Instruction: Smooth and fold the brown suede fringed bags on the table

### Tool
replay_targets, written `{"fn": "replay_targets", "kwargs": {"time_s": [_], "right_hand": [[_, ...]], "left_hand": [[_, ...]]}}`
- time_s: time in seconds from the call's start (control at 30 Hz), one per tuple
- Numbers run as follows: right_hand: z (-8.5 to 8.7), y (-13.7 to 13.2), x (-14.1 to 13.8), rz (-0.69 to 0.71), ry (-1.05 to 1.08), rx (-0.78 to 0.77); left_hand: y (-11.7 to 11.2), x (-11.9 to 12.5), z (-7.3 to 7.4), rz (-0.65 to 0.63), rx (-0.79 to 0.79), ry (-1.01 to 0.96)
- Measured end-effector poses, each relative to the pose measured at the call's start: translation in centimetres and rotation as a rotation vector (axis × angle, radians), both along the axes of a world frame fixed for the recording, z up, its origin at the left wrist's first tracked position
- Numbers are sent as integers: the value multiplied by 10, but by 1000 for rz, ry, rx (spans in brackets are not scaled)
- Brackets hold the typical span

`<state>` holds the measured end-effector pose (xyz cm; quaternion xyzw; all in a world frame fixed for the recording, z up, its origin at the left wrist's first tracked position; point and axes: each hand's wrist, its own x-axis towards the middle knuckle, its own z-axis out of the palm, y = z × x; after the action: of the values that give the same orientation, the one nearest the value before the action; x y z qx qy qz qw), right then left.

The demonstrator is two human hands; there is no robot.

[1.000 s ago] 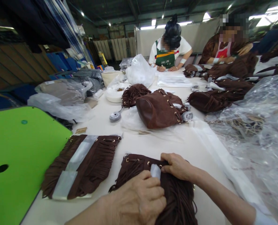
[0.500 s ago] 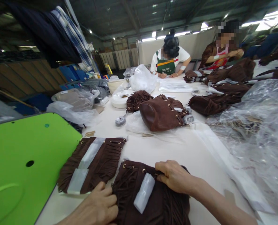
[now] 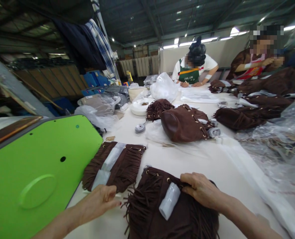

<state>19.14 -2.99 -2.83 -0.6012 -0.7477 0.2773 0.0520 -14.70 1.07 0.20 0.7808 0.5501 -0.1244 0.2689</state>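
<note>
**Fringe piece pinned at the near edge, bags and tubs further up**

The brown fringe piece (image 3: 147,212) lies flat at the near edge of the table (image 3: 187,159), right under the camera. A clear plastic strip (image 3: 169,200) sits on top of it. The right hand (image 3: 199,190) is palm down on it, fingers curled and gripping its top edge just beside the strip. The left hand (image 3: 100,200) is bunched closed on the table just left of it. Can't tell if anything's pinched in there.

A second piece (image 3: 117,164) with two clear strips of its own lies just beyond the left hand, next to a green panel (image 3: 37,172).

Containers:
- The brown bag (image 3: 184,122) is on its side mid-table on clear plastic, and I can't see inside.
- The white bowl (image 3: 139,109) has something small and brown in it.
- The beige tub (image 3: 135,92) sits behind it, contents hidden.
- The plastic bag (image 3: 97,103) on the left holds something tan.
- The clear bags (image 3: 274,142) on the right have brownish stuff showing through.

A tape roll (image 3: 139,128) sits near the bowl.
</note>
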Motion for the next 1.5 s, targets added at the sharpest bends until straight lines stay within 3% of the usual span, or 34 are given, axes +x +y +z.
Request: {"fn": "replay_targets", "kwargs": {"time_s": [0.1,0.17,0.2,0.33,0.43,0.53,0.6,0.67,0.73,0.77,0.83,0.9,1.0,1.07,1.13,1.2,1.27,1.3,1.43,1.5], "right_hand": [[1,1,4,-26,-7,-36],[3,1,5,-18,-21,-36],[4,1,5,-8,-25,-28],[7,-5,5,16,-22,-14],[4,-11,11,-15,27,-33],[-5,-17,22,-83,118,-41],[-11,-18,29,-110,177,-47],[-16,-17,33,-117,215,-59],[-18,-15,34,-113,222,-67],[-18,-14,33,-107,212,-68],[-15,-11,31,-90,184,-71],[-11,-9,28,-74,163,-65],[-6,-6,25,-70,148,-50],[-5,-3,25,-85,143,-47],[-4,2,24,-96,142,-53],[-2,7,23,-100,141,-55],[1,11,21,-96,141,-54],[2,13,20,-95,140,-54],[-2,18,19,-118,137,-64],[-9,19,20,-140,144,-74]], "left_hand": [[-14,9,4,-1,208,-126],[-28,30,0,-148,330,-309],[-34,44,-4,-289,360,-355],[-38,81,-18,-429,356,-141],[-26,70,-14,-495,376,-31],[-19,39,-3,-369,370,24],[-20,23,1,-200,357,56],[-27,21,0,-13,385,2],[-35,32,-5,63,428,-172],[-38,41,-8,35,444,-270],[-41,58,-15,-142,450,-378],[-38,67,-19,-265,456,-305],[-31,61,-20,-147,536,-58],[-31,59,-16,-123,694,-59],[-36,68,-10,-298,896,-246],[-45,92,-4,-578,1012,-448],[-53,122,-1,-774,939,-482],[-54,136,-1,-759,833,-452],[-45,169,-15,-406,311,-364],[-41,172,-22,-376,146,-362]]}}
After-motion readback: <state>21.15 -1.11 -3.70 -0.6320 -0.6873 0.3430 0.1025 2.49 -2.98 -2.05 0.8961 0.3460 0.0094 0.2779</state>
